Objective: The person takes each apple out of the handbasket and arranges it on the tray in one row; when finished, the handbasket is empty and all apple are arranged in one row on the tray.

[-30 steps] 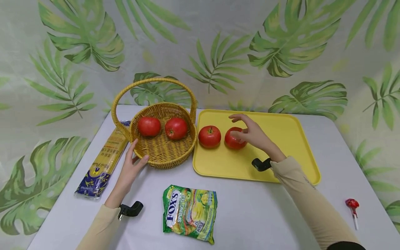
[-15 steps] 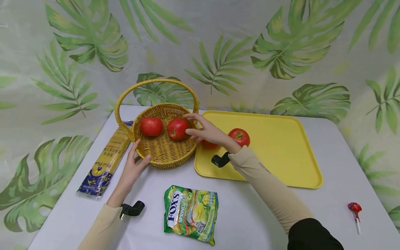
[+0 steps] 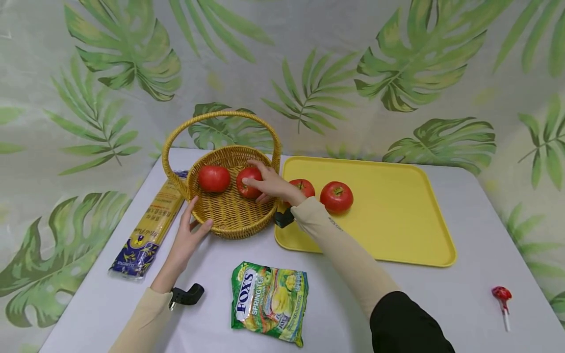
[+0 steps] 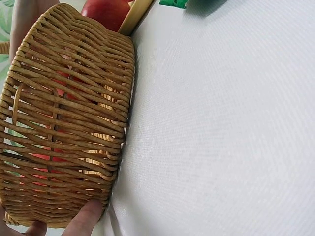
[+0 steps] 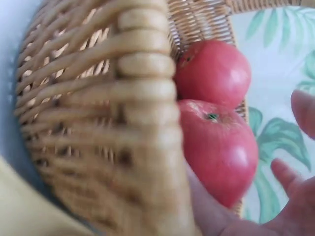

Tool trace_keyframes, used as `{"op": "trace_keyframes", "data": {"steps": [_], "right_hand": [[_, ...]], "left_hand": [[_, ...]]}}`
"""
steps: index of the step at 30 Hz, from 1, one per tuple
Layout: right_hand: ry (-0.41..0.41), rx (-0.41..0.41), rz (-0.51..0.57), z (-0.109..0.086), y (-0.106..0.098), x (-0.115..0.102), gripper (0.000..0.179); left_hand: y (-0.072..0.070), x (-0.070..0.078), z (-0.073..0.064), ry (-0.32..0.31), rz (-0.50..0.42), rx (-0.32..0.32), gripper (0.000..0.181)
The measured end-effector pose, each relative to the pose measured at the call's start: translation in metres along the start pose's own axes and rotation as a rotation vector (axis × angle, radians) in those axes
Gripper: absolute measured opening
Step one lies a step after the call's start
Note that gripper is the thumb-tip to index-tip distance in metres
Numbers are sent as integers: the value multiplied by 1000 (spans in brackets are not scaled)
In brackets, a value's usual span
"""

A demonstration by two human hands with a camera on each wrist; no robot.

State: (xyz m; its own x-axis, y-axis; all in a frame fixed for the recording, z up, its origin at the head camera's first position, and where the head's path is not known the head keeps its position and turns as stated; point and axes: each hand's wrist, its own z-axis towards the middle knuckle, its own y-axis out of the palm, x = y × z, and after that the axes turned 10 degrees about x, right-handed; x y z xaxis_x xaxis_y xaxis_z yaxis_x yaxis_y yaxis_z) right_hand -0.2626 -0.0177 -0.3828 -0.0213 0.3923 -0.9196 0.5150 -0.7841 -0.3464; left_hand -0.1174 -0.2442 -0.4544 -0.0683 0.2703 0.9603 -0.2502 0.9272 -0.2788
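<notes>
On the white surface (image 3: 397, 304), the left hand (image 3: 187, 240) rests against the near outer wall of the wicker basket (image 3: 229, 215), its fingers straight and holding nothing. Inside the basket lie two tomatoes; the right hand (image 3: 269, 184) reaches over the rim, its fingers curling around the right tomato (image 3: 247, 177). Further right, a yellow tray (image 3: 397, 220) carries two more tomatoes.
</notes>
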Motion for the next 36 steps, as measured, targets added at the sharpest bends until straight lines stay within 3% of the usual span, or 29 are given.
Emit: {"op": "trace_keyframes", "data": {"steps": [9,15,21,27,30,36], "right_hand": [[141,33,27,12,13,-2,62],[134,88,64,14,19,-1,44],[45,117,74,11,22,1,37],[-162,79,145,0,17,1,49],[-224,61,154,-9,12,1,51],[-330,59,60,-32,-2,3,54]], "left_hand": [[0,-1,0,10,4,-1,75],[-1,0,-1,8,5,-4,76],[-1,-1,0,0,4,-5,76],[-1,0,1,0,0,-6,76],[-1,0,1,3,-4,-6,76],[-2,-1,0,3,-10,-9,76]]}}
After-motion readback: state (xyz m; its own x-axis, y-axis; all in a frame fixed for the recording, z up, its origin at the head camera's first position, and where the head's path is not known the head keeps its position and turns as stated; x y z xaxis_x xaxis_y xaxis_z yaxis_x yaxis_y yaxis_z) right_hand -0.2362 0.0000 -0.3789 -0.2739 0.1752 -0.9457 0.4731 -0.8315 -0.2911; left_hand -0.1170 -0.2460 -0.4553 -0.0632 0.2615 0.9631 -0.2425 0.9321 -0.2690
